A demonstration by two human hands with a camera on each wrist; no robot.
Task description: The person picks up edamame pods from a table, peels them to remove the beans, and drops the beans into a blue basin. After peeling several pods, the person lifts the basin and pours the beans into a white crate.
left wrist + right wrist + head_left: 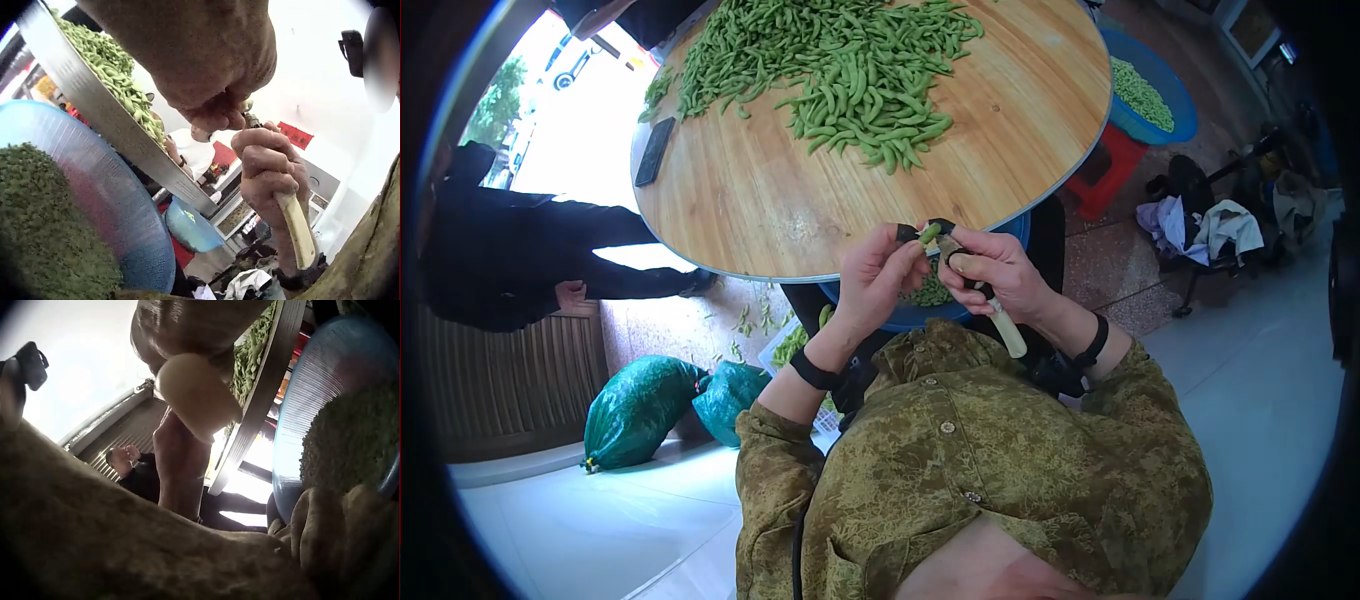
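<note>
In the head view my left hand (878, 275) pinches a green soybean pod (930, 234) between thumb and fingers, just past the table's near edge. Close against it, my right hand (1008, 278) grips a tool with a smooth cream handle (1008, 332). That handle sticks out below the fist, also in the left wrist view, where the right hand (269, 165) faces the left hand (215, 81). The tool's working end is hidden by the fingers. Black covers wrap some fingertips. Beneath both hands is a blue basket (140, 219) of small green beans (53, 228).
Heaped soybean pods (870, 95) cover the far part of the round wooden table (770, 215), with a black phone (655, 152) at left. A blue basin (1180, 95) sits on a red stool (1110, 175) at right. Green sacks (643, 410) and a person (510, 245) are at left.
</note>
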